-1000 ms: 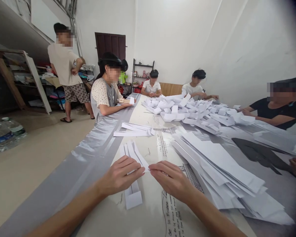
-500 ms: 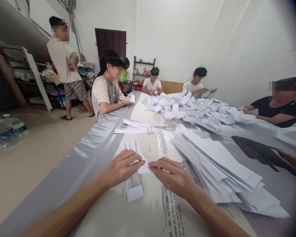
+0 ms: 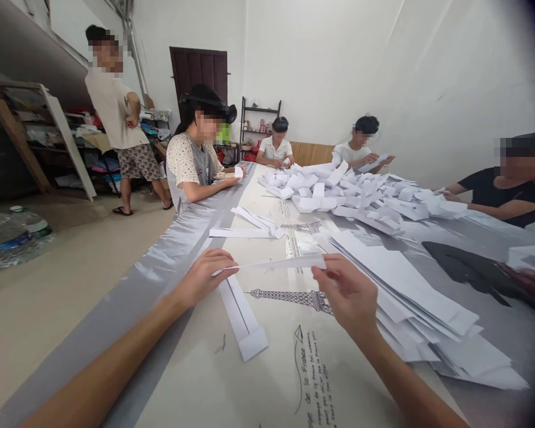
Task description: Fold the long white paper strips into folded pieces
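Between my two hands a narrow white paper strip is stretched level above the table. My left hand pinches its left end, and my right hand grips the right end between thumb and fingers. Below my left hand lies a folded white paper piece with a flap across its near end; its far end is partly hidden by the hand. Further off, several folded paper strips rest on the printed tablecloth. A stack of white paper sheets is to the right of my right hand.
A heap of folded white papers covers the far part of the table. Several people sit around it handling paper, and one person stands at the left. A dark flat item lies at the right. Water bottles stand on the floor.
My hands have moved apart and a little away from me, the right one turning, and the paper between them is now lifted and drawn out sideways. The folded piece beneath has shifted slightly right.
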`<state>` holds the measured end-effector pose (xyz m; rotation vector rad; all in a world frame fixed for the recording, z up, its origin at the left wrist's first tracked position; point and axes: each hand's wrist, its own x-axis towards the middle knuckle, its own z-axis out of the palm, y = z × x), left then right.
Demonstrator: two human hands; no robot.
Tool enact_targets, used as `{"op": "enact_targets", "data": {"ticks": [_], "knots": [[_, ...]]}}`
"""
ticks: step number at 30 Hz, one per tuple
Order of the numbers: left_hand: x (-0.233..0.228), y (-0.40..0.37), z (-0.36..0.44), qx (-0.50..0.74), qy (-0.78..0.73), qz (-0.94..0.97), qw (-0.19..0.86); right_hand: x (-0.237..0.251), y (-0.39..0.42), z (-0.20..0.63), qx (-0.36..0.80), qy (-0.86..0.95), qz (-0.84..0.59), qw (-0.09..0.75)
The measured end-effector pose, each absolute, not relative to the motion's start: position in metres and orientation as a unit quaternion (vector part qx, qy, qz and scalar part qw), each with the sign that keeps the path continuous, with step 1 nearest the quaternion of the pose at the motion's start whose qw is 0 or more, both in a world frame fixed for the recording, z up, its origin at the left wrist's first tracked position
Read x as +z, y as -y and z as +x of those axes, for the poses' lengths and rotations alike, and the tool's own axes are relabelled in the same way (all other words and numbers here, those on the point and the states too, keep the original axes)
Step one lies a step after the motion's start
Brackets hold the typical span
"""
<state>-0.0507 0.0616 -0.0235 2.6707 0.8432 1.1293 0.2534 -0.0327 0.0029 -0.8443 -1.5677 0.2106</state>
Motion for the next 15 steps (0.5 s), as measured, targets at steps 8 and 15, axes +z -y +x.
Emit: {"op": "enact_targets", "data": {"ticks": [8, 15], "knots": [[-0.004, -0.058, -0.058, 0.398, -0.395, 0.753, 0.345, -0.003, 0.019, 0.266, 0.281, 0.547, -0.462, 0.639], [-0.002, -0.055, -0.058, 0.279, -0.362, 0.766, 0.452, -0.004, 0.017, 0.272, 0.371, 0.559, -0.468, 0.575]]}}
